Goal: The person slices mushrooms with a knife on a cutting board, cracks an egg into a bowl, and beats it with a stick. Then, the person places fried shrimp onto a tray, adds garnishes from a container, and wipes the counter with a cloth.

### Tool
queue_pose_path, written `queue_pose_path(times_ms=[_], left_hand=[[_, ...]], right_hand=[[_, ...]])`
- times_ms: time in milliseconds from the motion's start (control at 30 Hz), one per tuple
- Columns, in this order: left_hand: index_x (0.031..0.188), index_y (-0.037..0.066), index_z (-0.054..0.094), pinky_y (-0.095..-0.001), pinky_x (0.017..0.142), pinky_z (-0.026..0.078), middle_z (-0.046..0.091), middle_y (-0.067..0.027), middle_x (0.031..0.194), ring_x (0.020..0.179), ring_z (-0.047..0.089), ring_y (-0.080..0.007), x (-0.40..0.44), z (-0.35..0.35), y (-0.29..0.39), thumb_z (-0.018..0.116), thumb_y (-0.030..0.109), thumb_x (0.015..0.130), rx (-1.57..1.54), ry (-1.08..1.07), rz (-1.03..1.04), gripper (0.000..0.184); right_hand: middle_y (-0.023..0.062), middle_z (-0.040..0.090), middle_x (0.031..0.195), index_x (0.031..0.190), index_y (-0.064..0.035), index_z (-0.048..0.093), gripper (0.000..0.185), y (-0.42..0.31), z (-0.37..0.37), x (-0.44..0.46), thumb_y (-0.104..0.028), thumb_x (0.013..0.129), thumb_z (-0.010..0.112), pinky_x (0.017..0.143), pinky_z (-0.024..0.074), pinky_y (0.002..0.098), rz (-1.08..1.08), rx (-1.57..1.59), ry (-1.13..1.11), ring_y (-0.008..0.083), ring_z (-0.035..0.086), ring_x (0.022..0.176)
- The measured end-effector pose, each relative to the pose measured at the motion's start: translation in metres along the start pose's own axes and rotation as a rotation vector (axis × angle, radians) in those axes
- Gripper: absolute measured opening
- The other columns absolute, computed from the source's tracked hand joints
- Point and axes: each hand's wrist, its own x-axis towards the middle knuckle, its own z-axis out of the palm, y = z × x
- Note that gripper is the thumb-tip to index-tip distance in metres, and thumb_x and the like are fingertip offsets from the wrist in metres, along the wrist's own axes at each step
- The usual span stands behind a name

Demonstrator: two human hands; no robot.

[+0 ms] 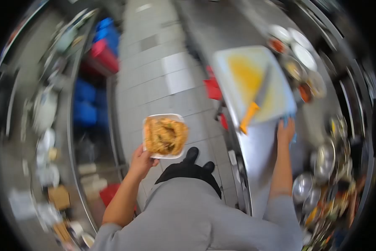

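Observation:
My left hand (142, 162) grips the near-left edge of a white takeaway container (174, 156), held above the floor in front of me. Golden-brown food with darker bits (165, 136) fills it; its exact kind is unclear. My right hand (285, 133) is closed on a blue cloth (293, 139) at the near-right corner of a white cutting board (280, 94). Some of its fingertips are hidden. A knife with an orange handle (249, 117) lies on the board, the handle reaching past the near edge. An orange-yellow stain covers part of the board.
The metal counter (261, 161) on my right carries white plates (304, 56), small food bowls (294, 69) and metal bowls (302, 187). Shelving on my left holds blue bins (85, 102) and a red bin (104, 56). A tiled floor (142, 90) runs between them.

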Motion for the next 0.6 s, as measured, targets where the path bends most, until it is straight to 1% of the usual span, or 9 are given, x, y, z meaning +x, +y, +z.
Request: queue_pose_path(times_ms=[33, 133, 200, 367, 433, 467, 533, 567, 600], left_hand=[[0.126, 0.005, 0.059, -0.0283, 0.055, 0.040, 0.067, -0.0055, 0.096, 0.065, 0.055, -0.0129, -0.010, -0.013, -0.008, 0.050, 0.008, 0.103, -0.022, 0.012, 0.011, 0.025], [0.126, 0.006, 0.059, -0.0284, 0.055, 0.038, 0.066, -0.0042, 0.097, 0.065, 0.052, -0.0117, -0.024, -0.042, -0.031, 0.053, 0.013, 0.106, -0.120, 0.110, 0.050, 0.022], [0.125, 0.007, 0.058, -0.0278, 0.055, 0.040, 0.066, -0.0050, 0.095, 0.063, 0.053, -0.0119, -0.038, -0.055, -0.035, 0.052, 0.013, 0.106, -0.268, 0.192, 0.082, 0.021], [0.128, 0.006, 0.058, -0.0235, 0.056, 0.045, 0.071, -0.0103, 0.095, 0.067, 0.058, -0.0096, -0.028, -0.045, -0.079, 0.048, 0.012, 0.105, -0.284, 0.407, 0.122, 0.027], [0.127, 0.007, 0.058, -0.0233, 0.057, 0.051, 0.074, -0.0129, 0.093, 0.066, 0.063, -0.0100, -0.034, -0.083, -0.092, 0.049, 0.008, 0.103, -0.386, 0.512, 0.211, 0.026], [0.127, 0.006, 0.059, -0.0234, 0.057, 0.050, 0.075, -0.0121, 0.093, 0.066, 0.063, -0.0101, -0.056, -0.143, -0.076, 0.049, 0.007, 0.102, -0.491, 0.513, 0.251, 0.027], [0.126, 0.005, 0.059, -0.0236, 0.057, 0.050, 0.075, -0.0123, 0.094, 0.066, 0.063, -0.0106, -0.064, -0.210, -0.093, 0.048, 0.008, 0.103, -0.485, 0.655, 0.393, 0.026], [0.121, 0.003, 0.061, -0.0245, 0.054, 0.049, 0.073, -0.0149, 0.101, 0.067, 0.063, -0.0133, -0.077, -0.246, -0.100, 0.045, 0.009, 0.105, -0.488, 0.700, 0.474, 0.023], [0.122, 0.004, 0.059, -0.0255, 0.053, 0.050, 0.073, -0.0131, 0.102, 0.067, 0.064, -0.0144, -0.086, -0.267, -0.097, 0.045, 0.006, 0.104, -0.568, 0.877, 0.518, 0.023]], right_hand=[[0.0290, 0.064, 0.136, 0.132, 0.0045, 0.066, 0.050, -0.045, -0.015, -0.023, -0.025, 0.092, 0.071, 0.114, 0.0430, 0.0534, -0.001, 0.070, -0.068, 0.0471, 0.058, 0.129], [0.0267, 0.065, 0.138, 0.130, 0.0005, 0.068, 0.048, -0.102, -0.027, -0.112, -0.018, 0.086, 0.071, 0.115, 0.0424, 0.0556, -0.343, 0.225, -0.154, 0.0478, 0.057, 0.132], [0.0259, 0.064, 0.140, 0.130, -0.0014, 0.067, 0.049, -0.135, -0.044, -0.140, -0.017, 0.084, 0.069, 0.117, 0.0408, 0.0558, -0.447, 0.361, -0.279, 0.0484, 0.055, 0.135], [0.0251, 0.061, 0.144, 0.131, -0.0015, 0.064, 0.051, -0.074, -0.003, -0.134, -0.015, 0.082, 0.067, 0.119, 0.0389, 0.0555, -0.520, 0.485, -0.360, 0.0489, 0.053, 0.137], [0.0248, 0.059, 0.146, 0.133, -0.0018, 0.062, 0.053, -0.067, 0.012, -0.136, -0.012, 0.081, 0.067, 0.119, 0.0380, 0.0553, -0.509, 0.449, -0.371, 0.0491, 0.051, 0.138], [0.0253, 0.058, 0.147, 0.134, -0.0016, 0.061, 0.054, -0.102, -0.019, -0.137, -0.011, 0.081, 0.067, 0.119, 0.0378, 0.0550, -0.544, 0.379, -0.347, 0.0487, 0.051, 0.138], [0.0255, 0.056, 0.149, 0.135, -0.0016, 0.061, 0.054, -0.105, -0.018, -0.137, -0.011, 0.082, 0.068, 0.119, 0.0377, 0.0548, -0.543, 0.317, -0.352, 0.0483, 0.050, 0.139], [0.0256, 0.055, 0.150, 0.136, -0.0016, 0.060, 0.055, -0.110, -0.021, -0.140, -0.012, 0.082, 0.068, 0.119, 0.0376, 0.0545, -0.525, 0.253, -0.365, 0.0479, 0.049, 0.139], [0.0256, 0.055, 0.150, 0.136, -0.0016, 0.060, 0.055, -0.114, -0.022, -0.143, -0.012, 0.082, 0.068, 0.119, 0.0376, 0.0545, -0.538, 0.248, -0.364, 0.0479, 0.049, 0.139]])
